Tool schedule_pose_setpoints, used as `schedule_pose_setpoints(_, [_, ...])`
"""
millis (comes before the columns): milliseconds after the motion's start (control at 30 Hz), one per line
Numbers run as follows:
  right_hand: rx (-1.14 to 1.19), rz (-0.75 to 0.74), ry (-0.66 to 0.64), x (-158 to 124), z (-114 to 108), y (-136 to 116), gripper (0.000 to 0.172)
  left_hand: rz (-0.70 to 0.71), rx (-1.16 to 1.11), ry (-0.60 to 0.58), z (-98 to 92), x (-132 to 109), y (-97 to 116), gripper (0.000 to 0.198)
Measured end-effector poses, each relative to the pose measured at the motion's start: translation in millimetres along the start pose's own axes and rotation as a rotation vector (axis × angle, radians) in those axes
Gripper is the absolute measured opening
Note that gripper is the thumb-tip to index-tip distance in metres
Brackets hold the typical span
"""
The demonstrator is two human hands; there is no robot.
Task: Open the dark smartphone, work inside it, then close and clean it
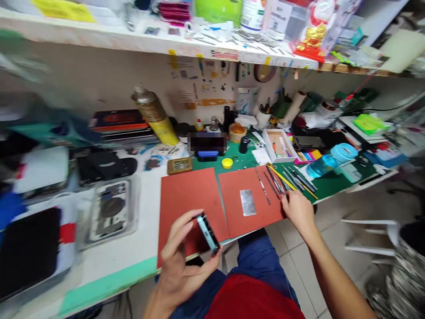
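Note:
My left hand (pixel 181 261) is closed around a light-blue phone (pixel 207 232), held edge-up over the front of the left red mat (pixel 186 195). My right hand (pixel 297 210) rests at the right edge of the right red mat (pixel 239 186), its fingertips on the thin metal tools (pixel 274 181) lying there. Whether it grips one is hidden. A small silver plate (pixel 247 202) lies in the middle of that mat.
A green cutting mat (pixel 328 181) carries several tools, a white parts tray (pixel 278 145), a yellow cap (pixel 227 163) and a blue bottle (pixel 328 160). A spray can (pixel 155 116) stands at the back. An opened phone back (pixel 111 208) lies at left. A cluttered shelf (pixel 199 42) hangs above.

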State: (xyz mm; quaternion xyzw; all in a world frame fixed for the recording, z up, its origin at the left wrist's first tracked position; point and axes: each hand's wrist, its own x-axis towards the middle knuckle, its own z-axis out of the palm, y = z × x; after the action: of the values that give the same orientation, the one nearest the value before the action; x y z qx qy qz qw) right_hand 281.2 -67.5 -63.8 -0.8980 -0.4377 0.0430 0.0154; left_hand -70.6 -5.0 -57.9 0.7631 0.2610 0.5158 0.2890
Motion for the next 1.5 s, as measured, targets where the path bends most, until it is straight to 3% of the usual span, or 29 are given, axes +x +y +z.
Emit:
schedule_pose_setpoints(133, [0.011,-0.065,0.052,-9,-6,4,0.037,0.026,0.039,-0.007,0.9,0,4,0.111])
schedule_pose_setpoints(200, [0.070,-0.087,0.144,-19,-17,9,0.036,0.026,0.062,-0.012,0.9,0,6,0.111])
schedule_pose_setpoints(267, [0.276,-0.129,0.326,-32,-31,12,0.033,0.030,0.067,-0.009,1.4,1,7,0.111])
schedule_pose_setpoints(333, [0.544,-0.174,0.417,-46,-41,10,0.031,0.035,0.055,-0.003,2.6,1,8,0.110])
schedule_pose_setpoints(433, [0.721,-0.221,0.303,-51,-39,-3,0.031,0.029,0.037,0.006,4.7,0,7,0.110])
schedule_pose_setpoints(600, [0.696,-0.255,0.165,-41,-21,-22,0.038,0.054,0.030,0.000,6.6,-1,7,0.107])
schedule_pose_setpoints(733, [0.939,-0.227,0.209,-78,-46,-33,0.026,0.101,0.035,-0.004,7.7,4,11,0.106])
schedule_pose_setpoints(800, [1.125,-0.295,0.175,-107,-64,-45,0.015,0.114,0.044,-0.015,8.3,6,14,0.106])
schedule_pose_setpoints(867, [1.197,-0.393,0.164,-131,-76,-60,0.016,0.118,0.052,-0.028,8.8,6,15,0.106])
schedule_pose_setpoints(967, [1.195,-0.441,0.272,-145,-81,-79,0.016,0.132,0.048,-0.041,9.0,5,17,0.106])
schedule_pose_setpoints(1167, [1.076,-0.730,0.478,-133,-81,-91,0.024,0.146,0.031,-0.045,9.6,6,16,0.106])
schedule_pose_setpoints(1500, [1.056,-0.901,0.478,-125,-91,-108,0.026,0.163,-0.001,-0.068,9.3,4,16,0.106])
